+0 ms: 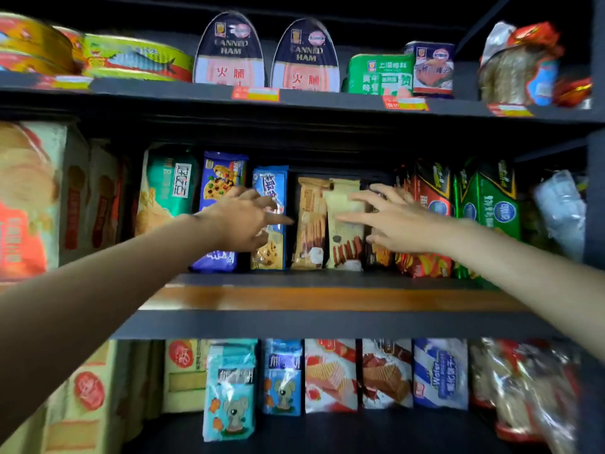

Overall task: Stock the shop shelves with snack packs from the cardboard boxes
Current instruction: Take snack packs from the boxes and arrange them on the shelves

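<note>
While upright, long axis vertical: pack [343,224].

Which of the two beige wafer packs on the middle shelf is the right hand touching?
The right one: the right hand lies on it; the left pack stands untouched.

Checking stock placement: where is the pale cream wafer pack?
Head view: the cream wafer pack stands mid middle shelf, right of the tan wafer pack, under the right hand.
</note>
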Demonstrator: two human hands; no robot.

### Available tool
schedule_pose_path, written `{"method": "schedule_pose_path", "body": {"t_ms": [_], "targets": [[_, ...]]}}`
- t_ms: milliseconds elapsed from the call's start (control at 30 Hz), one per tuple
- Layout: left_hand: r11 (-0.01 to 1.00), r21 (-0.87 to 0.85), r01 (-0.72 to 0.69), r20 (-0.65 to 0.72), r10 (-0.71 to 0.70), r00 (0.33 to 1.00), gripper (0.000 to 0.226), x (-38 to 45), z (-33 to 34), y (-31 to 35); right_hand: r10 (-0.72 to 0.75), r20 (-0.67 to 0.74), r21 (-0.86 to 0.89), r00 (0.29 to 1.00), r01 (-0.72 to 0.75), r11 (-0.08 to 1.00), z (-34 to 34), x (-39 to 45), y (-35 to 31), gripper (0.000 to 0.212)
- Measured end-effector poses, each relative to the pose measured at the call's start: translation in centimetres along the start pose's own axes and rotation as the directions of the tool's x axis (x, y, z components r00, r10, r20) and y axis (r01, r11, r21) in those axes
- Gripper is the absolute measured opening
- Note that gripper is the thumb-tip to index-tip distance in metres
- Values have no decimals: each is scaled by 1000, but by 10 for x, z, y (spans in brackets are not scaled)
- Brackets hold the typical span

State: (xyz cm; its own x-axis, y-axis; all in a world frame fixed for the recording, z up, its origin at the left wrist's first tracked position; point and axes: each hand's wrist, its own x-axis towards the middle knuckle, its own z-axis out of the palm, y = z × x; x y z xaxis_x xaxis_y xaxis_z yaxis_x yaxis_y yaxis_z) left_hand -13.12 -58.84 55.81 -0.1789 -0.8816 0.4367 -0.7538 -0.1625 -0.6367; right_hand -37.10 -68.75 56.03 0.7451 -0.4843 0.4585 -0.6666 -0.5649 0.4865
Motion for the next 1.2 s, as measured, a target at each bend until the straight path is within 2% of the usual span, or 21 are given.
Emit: {"method": "schedule_pose_path", "body": {"t_ms": [33, 100, 200, 267, 333, 433, 533, 600, 733, 867, 1067, 1200], "targets": [[999, -49, 10, 14, -9, 1000, 55, 2, -2, 2, 12, 28, -41, 1000, -11, 999, 1, 6, -3, 52], [993, -116, 35, 20, -33, 999, 57, 13, -1, 5, 53, -4, -38, 999, -53, 998, 5, 25, -3, 47], [974, -228, -10, 39, 19, 999, 56, 34, 1, 15, 108, -51, 165, 993, -99, 981, 26, 44, 1, 49], [962, -272, -22, 27, 30, 999, 58, 50, 1, 20, 194, -80, 373, 978, -151, 915, 36, 53, 4, 57], [948, -317, -9, 40, 23, 999, 60, 68, 4, 24, 259, -182, 466, 949, -148, 872, 44, 61, 9, 54], [922, -387, -5, 62, 31, 998, 66, 91, 11, 32, 261, -332, 401, 906, -115, 909, 48, 70, 14, 32], [909, -417, -9, 65, 39, 997, 71, 110, 13, 35, 345, -416, 506, 841, -102, 857, 54, 86, 23, 38], [895, -446, 6, 75, 30, 997, 74, 119, 10, 35, 439, -402, 607, 804, -125, 785, 54, 98, 30, 40], [869, -489, 79, 128, -18, 992, 75, 137, 6, 37, 560, -287, 730, 777, -201, 653, 53, 115, 48, 37], [856, -507, 96, 152, -21, 988, 82, 149, 10, 40, 533, -242, 750, 811, -192, 633, 58, 122, 60, 37], [792, -595, 138, 139, -67, 988, 83, 158, 18, 47, 541, -241, 745, 805, -204, 635, 61, 123, 68, 38], [828, -544, 134, 138, -68, 988, 83, 158, 18, 50, 492, -171, 740, 854, -218, 636, 62, 120, 69, 50]]}}
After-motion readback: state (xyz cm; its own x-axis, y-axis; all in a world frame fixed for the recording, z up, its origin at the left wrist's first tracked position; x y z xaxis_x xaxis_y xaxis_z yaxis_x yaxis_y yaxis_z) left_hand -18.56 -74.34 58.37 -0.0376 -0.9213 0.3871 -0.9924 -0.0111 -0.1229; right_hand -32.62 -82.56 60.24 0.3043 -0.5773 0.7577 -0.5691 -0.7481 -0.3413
